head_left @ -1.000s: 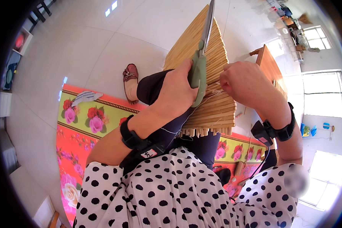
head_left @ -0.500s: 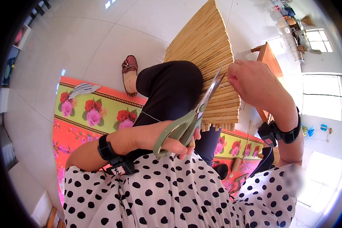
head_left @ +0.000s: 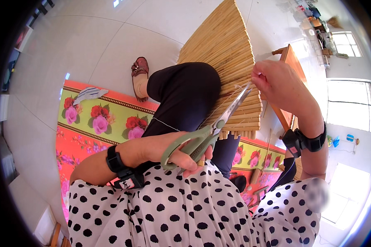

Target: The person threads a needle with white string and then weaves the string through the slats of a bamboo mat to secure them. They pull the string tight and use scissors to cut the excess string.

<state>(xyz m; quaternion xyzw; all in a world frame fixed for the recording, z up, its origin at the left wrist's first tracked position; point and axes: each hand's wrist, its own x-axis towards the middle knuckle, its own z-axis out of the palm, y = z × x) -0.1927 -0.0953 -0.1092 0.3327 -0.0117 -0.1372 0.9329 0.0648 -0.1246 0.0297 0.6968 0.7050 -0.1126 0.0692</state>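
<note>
My left hand (head_left: 181,154) has its fingers through the green handles of a pair of scissors (head_left: 203,140). The blades point up and right, nearly closed, with their tips over the edge of a reed mat (head_left: 212,41). Thin yellowish sticks, bound side by side, make up the mat, which lies slanted against my right knee. At its right edge my right hand (head_left: 278,82) is closed in a pinch, just beyond the scissor tips. A thin pale thread (head_left: 240,86) lies on the mat and runs toward those fingertips, which partly hide its end.
A red and yellow flowered cloth (head_left: 99,123) spreads under me, with a striped cloth piece (head_left: 90,94) on its far left corner. A wooden table (head_left: 292,66) stands to the right, close to my right forearm. Another loose thread (head_left: 164,123) crosses my dark trouser leg.
The scissor blades have come closer together and their tips have moved slightly right and down, toward my right hand. My right hand has shifted slightly and stays pinched at the mat's edge.
</note>
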